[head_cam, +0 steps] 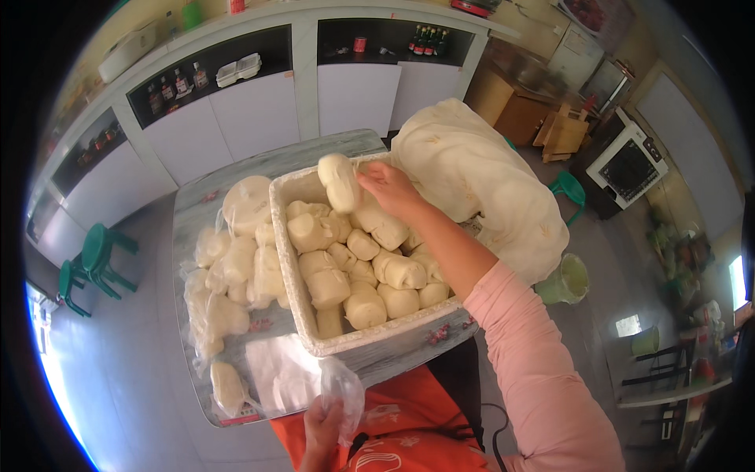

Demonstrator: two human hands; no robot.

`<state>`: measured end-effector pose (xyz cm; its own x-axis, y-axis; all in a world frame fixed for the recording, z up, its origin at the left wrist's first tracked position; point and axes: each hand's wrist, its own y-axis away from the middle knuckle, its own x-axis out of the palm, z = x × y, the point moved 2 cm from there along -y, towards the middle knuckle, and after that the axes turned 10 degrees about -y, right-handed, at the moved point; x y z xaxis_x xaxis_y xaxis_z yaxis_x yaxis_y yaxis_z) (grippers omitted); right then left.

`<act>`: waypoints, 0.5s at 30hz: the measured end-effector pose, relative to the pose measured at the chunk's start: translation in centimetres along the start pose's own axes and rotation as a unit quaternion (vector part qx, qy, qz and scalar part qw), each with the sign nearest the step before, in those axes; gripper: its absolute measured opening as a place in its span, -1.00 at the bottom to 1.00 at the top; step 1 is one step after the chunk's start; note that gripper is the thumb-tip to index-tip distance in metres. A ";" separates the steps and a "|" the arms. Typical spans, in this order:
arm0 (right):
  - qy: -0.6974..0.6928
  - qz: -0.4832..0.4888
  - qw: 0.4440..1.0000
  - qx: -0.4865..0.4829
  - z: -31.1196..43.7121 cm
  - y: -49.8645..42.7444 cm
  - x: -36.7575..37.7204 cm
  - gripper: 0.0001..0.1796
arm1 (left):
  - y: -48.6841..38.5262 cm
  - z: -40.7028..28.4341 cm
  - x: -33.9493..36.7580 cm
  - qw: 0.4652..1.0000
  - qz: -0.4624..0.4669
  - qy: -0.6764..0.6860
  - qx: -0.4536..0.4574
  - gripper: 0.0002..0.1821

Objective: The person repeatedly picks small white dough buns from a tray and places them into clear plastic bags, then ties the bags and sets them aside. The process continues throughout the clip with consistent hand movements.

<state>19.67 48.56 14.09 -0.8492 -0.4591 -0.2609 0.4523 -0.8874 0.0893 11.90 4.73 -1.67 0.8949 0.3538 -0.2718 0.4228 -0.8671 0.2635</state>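
Note:
My right hand (386,187) holds a pale steamed bun (339,182) by its side, above the far part of a foam box (282,248). Many similar buns (365,305) are heaped in the box. Down at the near table edge, my left hand (323,422) grips a thin clear plastic bag (345,392). Flat clear bags (280,371) lie on the table beside it. Left of the box are buns in clear bags (227,265), and one bagged bun (227,386) rests at the near left corner.
A marble-patterned table (197,200) carries the box. A cream quilted cloth (478,177) is bunched at the box's right. A green bucket (563,280) stands on the floor to the right, and green stools (106,253) stand left. White cabinets (253,118) line the far wall.

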 end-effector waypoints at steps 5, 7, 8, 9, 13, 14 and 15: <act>0.354 0.006 0.935 0.038 -5.7 -0.3 -2.2 -0.28 | -0.5 1.9 -0.3 1.000 0.003 -0.012 0.021 -0.89; 0.389 0.026 0.919 0.060 -6.1 0.6 -1.1 -0.25 | -0.6 1.7 -0.6 0.998 -0.003 -0.049 0.045 -0.89; 0.397 0.035 0.916 0.051 -5.9 0.7 -0.8 -0.25 | -0.8 1.6 -0.8 0.996 -0.002 -0.068 0.054 -0.89; 0.406 0.042 0.912 0.043 -5.1 1.1 -0.7 -0.25 | -0.9 1.3 -0.9 0.997 -0.002 -0.062 0.049 -0.89; 0.412 -0.022 0.910 -0.045 -6.2 1.8 -0.4 -0.32 | -0.9 0.4 -0.7 1.000 -0.001 -0.001 0.005 -0.89; 0.392 -0.028 0.919 -0.038 -6.5 1.6 -0.6 -0.33 | -0.9 0.2 -0.5 1.000 0.003 0.000 0.009 -0.89; 0.370 -0.032 0.928 -0.032 -6.3 1.6 -0.4 -0.34 | -0.8 0.3 -0.6 1.000 0.004 -0.002 0.014 -0.90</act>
<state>22.40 47.57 8.30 -0.4669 -0.2297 -0.8539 0.4415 -0.8972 -0.0001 11.00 5.17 -2.00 0.8980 0.3446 -0.2738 0.4106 -0.8799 0.2392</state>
